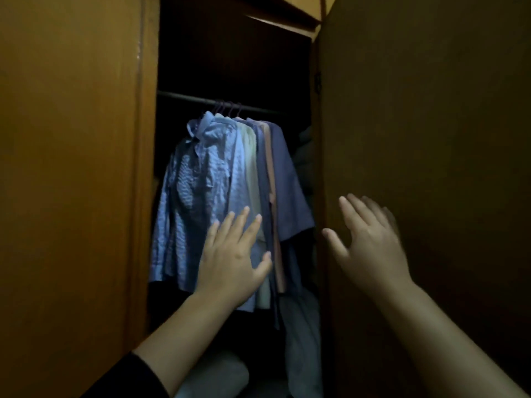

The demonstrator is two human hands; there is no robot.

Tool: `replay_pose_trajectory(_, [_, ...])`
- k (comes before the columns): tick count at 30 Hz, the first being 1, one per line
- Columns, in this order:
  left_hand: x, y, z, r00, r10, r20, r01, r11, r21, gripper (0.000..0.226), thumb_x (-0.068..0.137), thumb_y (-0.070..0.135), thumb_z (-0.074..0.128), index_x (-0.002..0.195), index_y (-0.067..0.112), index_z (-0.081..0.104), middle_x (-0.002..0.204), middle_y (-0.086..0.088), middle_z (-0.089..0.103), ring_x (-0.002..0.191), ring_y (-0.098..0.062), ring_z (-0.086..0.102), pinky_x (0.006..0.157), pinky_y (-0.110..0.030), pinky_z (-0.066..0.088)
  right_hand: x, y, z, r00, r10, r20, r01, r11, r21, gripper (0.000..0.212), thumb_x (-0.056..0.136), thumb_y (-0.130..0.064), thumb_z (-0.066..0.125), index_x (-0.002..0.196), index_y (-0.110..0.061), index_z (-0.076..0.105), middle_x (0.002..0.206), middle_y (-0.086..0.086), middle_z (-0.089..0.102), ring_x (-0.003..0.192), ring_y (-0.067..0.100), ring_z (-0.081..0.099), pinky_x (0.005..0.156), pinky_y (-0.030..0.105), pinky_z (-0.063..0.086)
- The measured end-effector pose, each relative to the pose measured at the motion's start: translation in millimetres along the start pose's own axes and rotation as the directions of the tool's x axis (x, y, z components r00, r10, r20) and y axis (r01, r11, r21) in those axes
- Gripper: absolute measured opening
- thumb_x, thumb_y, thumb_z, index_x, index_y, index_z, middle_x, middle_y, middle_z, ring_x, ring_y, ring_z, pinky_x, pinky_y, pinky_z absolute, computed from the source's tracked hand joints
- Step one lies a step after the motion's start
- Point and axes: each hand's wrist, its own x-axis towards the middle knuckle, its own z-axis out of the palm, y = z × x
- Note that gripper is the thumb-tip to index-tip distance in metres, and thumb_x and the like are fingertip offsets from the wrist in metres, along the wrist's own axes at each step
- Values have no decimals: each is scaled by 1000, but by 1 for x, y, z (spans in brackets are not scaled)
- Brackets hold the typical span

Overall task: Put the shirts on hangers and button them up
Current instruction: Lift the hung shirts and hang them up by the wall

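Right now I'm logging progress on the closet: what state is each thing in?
left hand: open, fingers spread before the shirts
right hand: open, at the door
wardrobe door: swung open
blue striped shirt: hung, wrinkled
other shirts: hung, bunched together
rail: carrying hangers

I'm peering into a dim wooden wardrobe (71, 168), its right door (431, 139) standing open, a dark rail (184, 98) crossing the shadowy inside.

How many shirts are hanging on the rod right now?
5 visible: striped blue shirt leftmost, then pale shirt, dark blue shirt, pink shirt, blue shirt rightmost. More may hide between.
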Motion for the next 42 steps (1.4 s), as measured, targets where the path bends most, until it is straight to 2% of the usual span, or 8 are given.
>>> replay_pose_trajectory(4, [-20, 73, -3, 999, 37, 25, -34, 992, -121, 71, 81, 56, 39, 139, 17, 48, 146, -7, 44, 133, -28, 44, 114, -42, 21, -46, 23, -51, 998, -6, -59, 2, 998, -57, 58, 89, -43, 52, 137, -11, 46, 142, 8, 48, 136, 24, 36, 111, 39, 18])
replay_pose_trajectory(9, [-34, 146, -16, 992, 121, 27, -109, 958, -267, 76, 83, 63, 31, 148, 22, 30, 155, 0, 27, 144, -17, 20, 116, -38, 7, -88, 53, -111, 993, -51, -111, 41, 995, -96, 59, 88, -44, 41, 135, -10, 48, 140, 9, 50, 136, 21, 36, 113, 38, 20])
replay_pose_trajectory(13, [-38, 196, -28, 983, 182, 15, -163, 910, -380, 78, 83, 68, 25, 150, 29, 15, 159, 7, 13, 143, -5, 0, 115, -29, -6, -111, 77, -149, 982, -63, -177, 65, 998, 7, 55, 90, -36, 45, 138, -9, 42, 143, 7, 45, 139, 18, 29, 115, 38, 25])
replay_pose_trajectory(16, [-38, 225, -37, 975, 220, -18, -205, 873, -444, 75, 85, 69, 24, 149, 33, 8, 159, 8, 7, 144, -5, -3, 115, -28, -7, -123, 89, -167, 975, 70, -209, -34, 985, 168, 55, 93, -31, 42, 143, -14, 28, 144, -5, 33, 138, 10, 24, 115, 21, 22])
replay_pose_trajectory(21, [-34, 258, -45, 953, 297, -63, -291, 838, -461, 70, 89, 65, 26, 150, 34, 10, 160, 3, 4, 146, -12, -1, 114, -31, -4, -134, 107, -177, 917, 386, 105, -393, 819, 418, 48, 98, -12, 41, 144, -21, 30, 145, -8, 37, 133, 1, 30, 111, 25, 30])
replay_pose_trajectory(27, [-26, 264, -47, 938, 339, -77, -340, 850, -403, 65, 92, 63, 24, 149, 36, 12, 161, 0, 5, 147, -18, 4, 114, -34, -2, -137, 109, -173, 863, 451, 228, -487, 624, 611, 41, 98, -5, 39, 136, -18, 46, 133, -1, 54, 124, 10, 50, 99, 22, 45])
replay_pose_trajectory(35, [-29, 241, -52, 945, 315, -92, -325, 868, -374, 72, 89, 67, 28, 150, 32, 14, 160, -2, 12, 147, -19, 10, 114, -35, 1, -138, 98, -164, 907, 355, 228, -398, 539, 742, 36, 94, -6, 50, 120, -31, 52, 113, -16, 61, 108, 1, 59, 88, 18, 51])
replay_pose_trajectory(42, [-42, 187, -64, 949, 249, -194, -303, 887, -348, 71, 87, 59, 44, 148, 27, 24, 154, -13, 27, 140, -25, 24, 113, -48, 24, -127, 63, -135, 923, 108, 368, -378, 423, 823, 41, 89, -8, 58, 117, -37, 54, 118, -22, 57, 113, -4, 56, 88, 18, 51])
